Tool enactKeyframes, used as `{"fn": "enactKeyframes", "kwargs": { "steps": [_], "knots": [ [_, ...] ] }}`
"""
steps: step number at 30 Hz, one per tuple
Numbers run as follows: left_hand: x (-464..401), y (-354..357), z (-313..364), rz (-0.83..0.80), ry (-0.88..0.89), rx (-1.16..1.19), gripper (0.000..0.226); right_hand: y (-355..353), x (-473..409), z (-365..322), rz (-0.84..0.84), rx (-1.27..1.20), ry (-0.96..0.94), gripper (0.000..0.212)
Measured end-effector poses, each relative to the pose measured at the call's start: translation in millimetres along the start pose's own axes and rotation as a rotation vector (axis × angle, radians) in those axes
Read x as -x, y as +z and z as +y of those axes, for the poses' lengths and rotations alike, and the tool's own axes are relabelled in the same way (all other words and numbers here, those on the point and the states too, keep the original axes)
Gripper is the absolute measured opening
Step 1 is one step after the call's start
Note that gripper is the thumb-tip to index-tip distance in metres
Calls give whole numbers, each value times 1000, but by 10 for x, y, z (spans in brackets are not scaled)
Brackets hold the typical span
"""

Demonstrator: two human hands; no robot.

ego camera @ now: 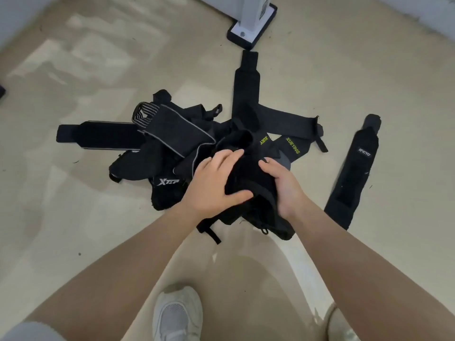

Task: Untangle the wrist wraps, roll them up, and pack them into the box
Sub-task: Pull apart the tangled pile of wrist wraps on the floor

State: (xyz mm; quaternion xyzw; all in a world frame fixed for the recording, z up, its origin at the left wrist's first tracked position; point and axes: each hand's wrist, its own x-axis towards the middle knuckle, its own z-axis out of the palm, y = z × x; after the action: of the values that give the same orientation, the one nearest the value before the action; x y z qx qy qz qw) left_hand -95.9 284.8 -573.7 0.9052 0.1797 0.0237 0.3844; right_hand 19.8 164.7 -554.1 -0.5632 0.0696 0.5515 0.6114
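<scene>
Untangling step, early. Pile of wrist wraps [187, 148] on floor [73, 217], knotted; one wrap [354, 173] lies apart at right. Left hand [216, 185] and right hand [283, 185] grip black wrap [248, 178] at pile's near edge — fingers curled round it. Box not in view. Next, likely: lift it free, slowly, watching for snags.

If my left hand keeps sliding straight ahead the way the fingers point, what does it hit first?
Probably the black fold of wrap just beyond the left hand, at the fingertips. Past that lies the wrap with yellow XUEYING lettering. Depth is hard to judge from this one view.
</scene>
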Motion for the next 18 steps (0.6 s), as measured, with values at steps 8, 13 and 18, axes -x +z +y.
{"fn": "enactKeyframes", "kwargs": {
  "steps": [8,13,18],
  "knots": [
    [-125,-77,-1,121,-188,16,72,49,201,-516,-248,-126,-24,32],
    [-32,-45,-111,-42,-217,-40,29,-173,171,-517,-216,-182,-137,24],
    [-71,-108,83,33,-241,-313,23,-389,181,-518,-379,-221,-164,13]
  ]
}}
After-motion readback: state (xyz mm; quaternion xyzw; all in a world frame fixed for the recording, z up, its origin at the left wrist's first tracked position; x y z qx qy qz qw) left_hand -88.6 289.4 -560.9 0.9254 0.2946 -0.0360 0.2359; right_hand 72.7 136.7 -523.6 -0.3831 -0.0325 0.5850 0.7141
